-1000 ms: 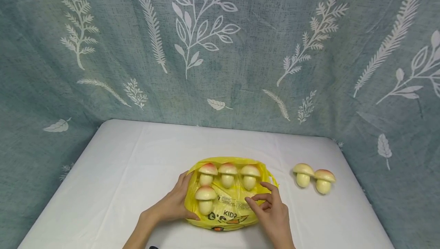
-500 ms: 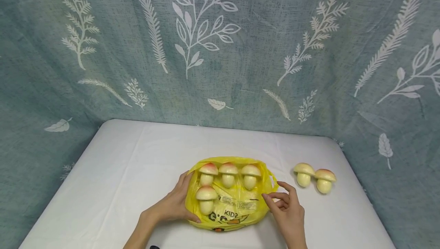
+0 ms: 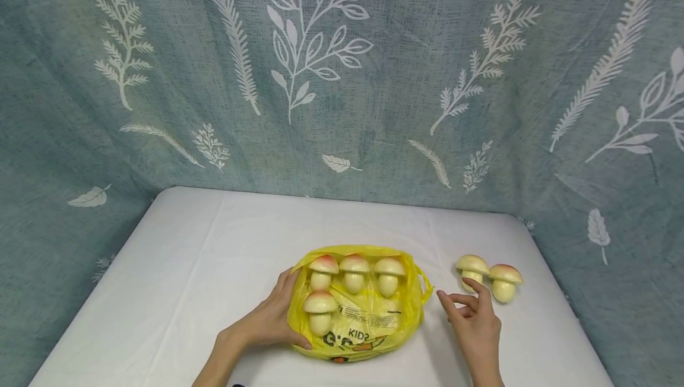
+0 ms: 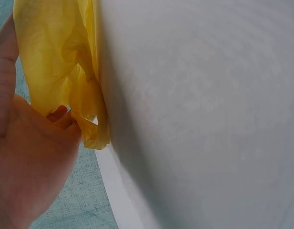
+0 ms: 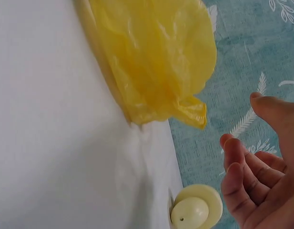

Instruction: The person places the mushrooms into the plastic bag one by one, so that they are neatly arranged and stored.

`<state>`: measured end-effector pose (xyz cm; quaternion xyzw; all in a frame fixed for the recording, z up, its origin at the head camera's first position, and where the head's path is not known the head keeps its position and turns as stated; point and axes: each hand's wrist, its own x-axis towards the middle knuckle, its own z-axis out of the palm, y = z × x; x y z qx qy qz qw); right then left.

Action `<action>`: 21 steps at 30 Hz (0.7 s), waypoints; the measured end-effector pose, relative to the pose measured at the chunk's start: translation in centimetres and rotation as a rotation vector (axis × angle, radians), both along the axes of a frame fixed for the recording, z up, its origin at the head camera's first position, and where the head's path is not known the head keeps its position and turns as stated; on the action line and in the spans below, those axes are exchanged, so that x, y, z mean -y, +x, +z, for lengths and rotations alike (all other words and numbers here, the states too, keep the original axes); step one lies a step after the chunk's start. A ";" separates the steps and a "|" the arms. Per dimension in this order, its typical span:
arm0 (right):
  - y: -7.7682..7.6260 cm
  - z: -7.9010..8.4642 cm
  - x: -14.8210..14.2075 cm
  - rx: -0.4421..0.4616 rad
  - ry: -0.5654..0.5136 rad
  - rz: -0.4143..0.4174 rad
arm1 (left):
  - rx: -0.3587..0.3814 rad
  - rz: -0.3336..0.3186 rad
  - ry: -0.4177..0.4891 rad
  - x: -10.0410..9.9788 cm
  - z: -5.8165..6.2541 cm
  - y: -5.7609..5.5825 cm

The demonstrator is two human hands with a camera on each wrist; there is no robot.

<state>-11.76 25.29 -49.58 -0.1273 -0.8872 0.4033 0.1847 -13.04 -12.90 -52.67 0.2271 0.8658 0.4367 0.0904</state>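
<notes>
A yellow plastic bag (image 3: 411, 316) lies with its mouth spread wide on the table, several toy mushrooms with red-tinged caps inside. Three of these stand in a row at the back, and one mushroom (image 3: 320, 311) is at the front left. My left hand (image 3: 272, 313) holds the bag's left side, thumb at the front and fingers farther back; in the left wrist view the yellow film (image 4: 51, 52) lies between them. To the right of the bag hovers my right hand (image 3: 472, 322), fingers loosely bent and nothing between them. Its index fingertip overlaps the nearer loose mushroom (image 3: 472, 263).
Another loose mushroom (image 3: 504, 283) sits beside the first at the table's right. The bag's handle loop (image 3: 426, 286) sticks out toward my right hand. A white cloth covers the table (image 3: 246, 232), and a leaf-patterned blue-green curtain (image 3: 374, 161) hangs behind it.
My right hand has moved right, from over the bag's mouth to beside the loose mushrooms. The left hand and the mushrooms have stayed in place.
</notes>
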 end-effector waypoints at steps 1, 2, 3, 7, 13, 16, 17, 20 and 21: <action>-0.1 0.0 -0.2 0.001 0.002 -0.003 | -0.001 0.000 -0.002 0.0 0.0 0.0; -0.2 -0.1 -0.5 0.002 0.006 -0.008 | -0.001 -0.001 -0.001 0.0 0.0 0.0; -0.3 -0.1 -0.7 0.002 0.010 -0.010 | 0.000 -0.001 -0.002 0.0 -0.1 0.0; -0.7 -0.4 -1.5 0.017 0.024 -0.013 | 0.002 0.000 0.000 0.0 -0.1 0.0; -1.1 -0.9 -2.6 0.004 0.103 -0.016 | 0.001 -0.001 0.004 0.1 -0.2 0.0; -1.4 -1.1 -3.2 -0.005 0.147 -0.017 | 0.001 -0.001 0.008 0.1 -0.2 0.0; -1.5 -1.1 -3.4 -0.001 0.158 -0.016 | 0.001 -0.002 0.008 0.1 -0.2 0.0; -1.8 -1.3 -3.9 0.019 0.185 -0.005 | 0.000 -0.002 0.011 0.1 -0.2 0.0; -1.9 -1.4 -4.1 0.028 0.191 -0.001 | -0.002 -0.003 0.010 0.1 -0.2 0.0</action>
